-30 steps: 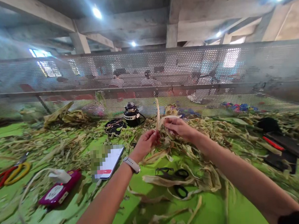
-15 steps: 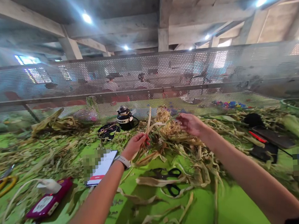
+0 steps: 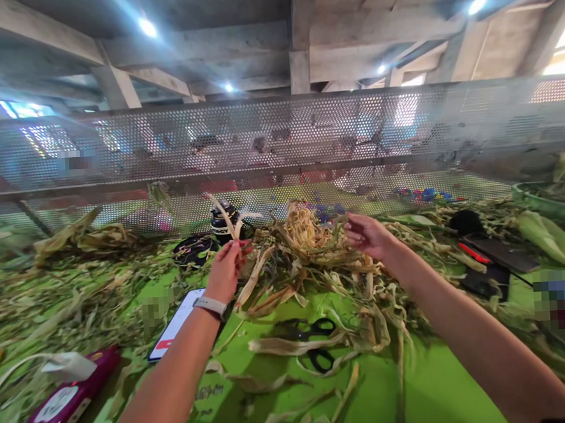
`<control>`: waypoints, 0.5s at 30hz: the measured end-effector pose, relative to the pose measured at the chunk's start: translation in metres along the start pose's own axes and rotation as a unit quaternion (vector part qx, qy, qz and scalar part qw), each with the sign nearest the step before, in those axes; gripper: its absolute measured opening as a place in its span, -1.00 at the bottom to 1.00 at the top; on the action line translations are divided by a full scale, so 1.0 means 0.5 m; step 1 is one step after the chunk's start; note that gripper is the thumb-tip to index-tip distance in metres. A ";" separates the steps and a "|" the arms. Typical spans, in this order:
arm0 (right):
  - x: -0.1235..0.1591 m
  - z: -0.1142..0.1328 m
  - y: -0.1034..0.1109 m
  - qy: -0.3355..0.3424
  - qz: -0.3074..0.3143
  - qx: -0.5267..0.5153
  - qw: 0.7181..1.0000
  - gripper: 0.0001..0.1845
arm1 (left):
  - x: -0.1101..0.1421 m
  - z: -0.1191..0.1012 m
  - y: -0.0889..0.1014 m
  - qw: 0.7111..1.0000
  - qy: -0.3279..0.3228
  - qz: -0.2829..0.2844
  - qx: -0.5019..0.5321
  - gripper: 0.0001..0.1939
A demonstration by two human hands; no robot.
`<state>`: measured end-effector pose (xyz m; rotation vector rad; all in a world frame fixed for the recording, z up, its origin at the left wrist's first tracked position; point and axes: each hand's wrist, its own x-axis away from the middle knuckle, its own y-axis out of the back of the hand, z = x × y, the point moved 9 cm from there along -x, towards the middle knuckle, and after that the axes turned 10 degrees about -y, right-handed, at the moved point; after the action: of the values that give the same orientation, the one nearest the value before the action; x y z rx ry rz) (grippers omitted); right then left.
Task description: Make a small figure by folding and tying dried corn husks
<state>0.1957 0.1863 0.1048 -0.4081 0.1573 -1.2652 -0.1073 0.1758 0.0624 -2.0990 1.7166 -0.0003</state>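
My left hand (image 3: 225,271) pinches a pale strip of dry corn husk (image 3: 225,210), which forks upward from the fingertips in front of a black bottle (image 3: 220,230). My right hand (image 3: 371,237) is raised at the right side of a heap of dried husks (image 3: 307,228). Its fingers are curled together, and what they hold, if anything, is too small to make out. Below and between the hands, black-handled scissors (image 3: 321,327) lie partly under a husk strip on the green tabletop (image 3: 445,374).
A phone (image 3: 175,326) lies beneath my left forearm, left of which sits a purple power strip (image 3: 73,396) with a white plug. Perforated metal panels (image 3: 277,129) stand behind the table. Husk scraps spread widely; a green basket (image 3: 550,203) is at the right.
My left hand has moved left and slightly up, carrying the husk strip away from the heap. My right hand stays beside the heap. The view has shifted a little to the right.
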 end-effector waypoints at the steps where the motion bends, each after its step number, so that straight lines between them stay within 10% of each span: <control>1: 0.004 -0.002 -0.016 0.000 0.013 0.012 1.000 -0.73 | -0.001 -0.018 -0.005 1.000 -0.012 -0.014 0.015 -0.84; 10: 0.026 -0.049 -0.164 0.018 0.062 0.148 0.987 -0.73 | 0.140 -0.027 -0.188 0.974 0.106 0.189 0.059 -0.78; 15: 0.034 -0.063 -0.198 0.061 0.050 0.211 0.974 -0.80 | 0.166 -0.009 -0.203 0.968 0.104 0.222 0.052 -0.74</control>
<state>0.1018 0.1398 0.1156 0.0431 0.0099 -1.1875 0.0059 0.1114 0.0775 -1.6483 2.2281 -0.1790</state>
